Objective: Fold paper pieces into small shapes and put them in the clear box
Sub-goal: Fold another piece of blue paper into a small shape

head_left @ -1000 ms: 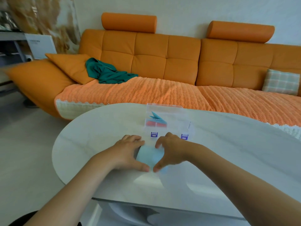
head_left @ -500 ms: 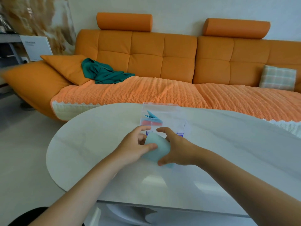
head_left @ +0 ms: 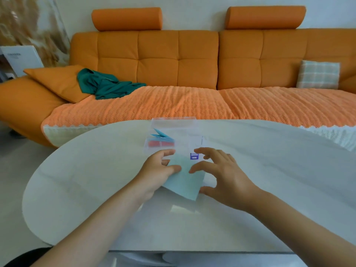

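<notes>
Paper (head_left: 183, 178), pale blue, tilts up off the desk (head_left: 269, 170). I see its left edge clamped in the left hand's (head_left: 156, 170) grip, thumb on top. The right hand (head_left: 225, 176) is spread, grip apart, fingertips at the right edge. Just beyond, the clear box (head_left: 192, 139) holds folded pieces (head_left: 160, 143) at its left. Desk runs wide either side.

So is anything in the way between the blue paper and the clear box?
No, nothing I can see. The left hand pinches the blue paper right in front of the clear box, whose lid looks open. The right hand is open beside it, not between them.
</notes>
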Demonstrator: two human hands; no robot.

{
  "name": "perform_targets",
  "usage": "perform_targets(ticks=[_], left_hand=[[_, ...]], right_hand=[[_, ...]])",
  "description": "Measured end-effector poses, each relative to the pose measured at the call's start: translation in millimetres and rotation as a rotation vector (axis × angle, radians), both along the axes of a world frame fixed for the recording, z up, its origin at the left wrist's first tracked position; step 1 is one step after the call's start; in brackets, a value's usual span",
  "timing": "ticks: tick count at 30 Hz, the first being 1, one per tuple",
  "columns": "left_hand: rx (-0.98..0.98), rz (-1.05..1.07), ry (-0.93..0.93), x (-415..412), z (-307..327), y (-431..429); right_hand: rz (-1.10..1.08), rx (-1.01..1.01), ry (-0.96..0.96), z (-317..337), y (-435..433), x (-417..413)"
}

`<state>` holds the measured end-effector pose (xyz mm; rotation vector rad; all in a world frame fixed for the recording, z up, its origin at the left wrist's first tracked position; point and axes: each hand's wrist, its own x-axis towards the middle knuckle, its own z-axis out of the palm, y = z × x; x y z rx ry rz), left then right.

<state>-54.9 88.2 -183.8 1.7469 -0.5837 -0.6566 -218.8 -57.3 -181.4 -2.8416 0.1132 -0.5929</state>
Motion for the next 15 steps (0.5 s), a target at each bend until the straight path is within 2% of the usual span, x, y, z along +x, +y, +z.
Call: perform_targets(ticks=[3, 6, 11, 15], left_hand=[[0.029, -0.017, -0.041, -7.4, 0.1, -4.7], [0.036, -0.082, -0.127, -12.3, 0.7, -6.1], [0.09, -0.169, -0.267, -20.3, 5.9, -7.2], [0.043, -0.252, -0.143, -28.1, 10.4, -5.1]], right_hand=[[0.049, -0.069, -0.074, -3.6, -1.2, -2.7], [0.034, 0.024, -0.105, -6.0, 1.9, -2.0], [-0.157, 0.495, -0.018, 0.0, 4.6, -2.6], [-0.268, 0.778, -0.039, 2.1, -0.9, -0.2]])
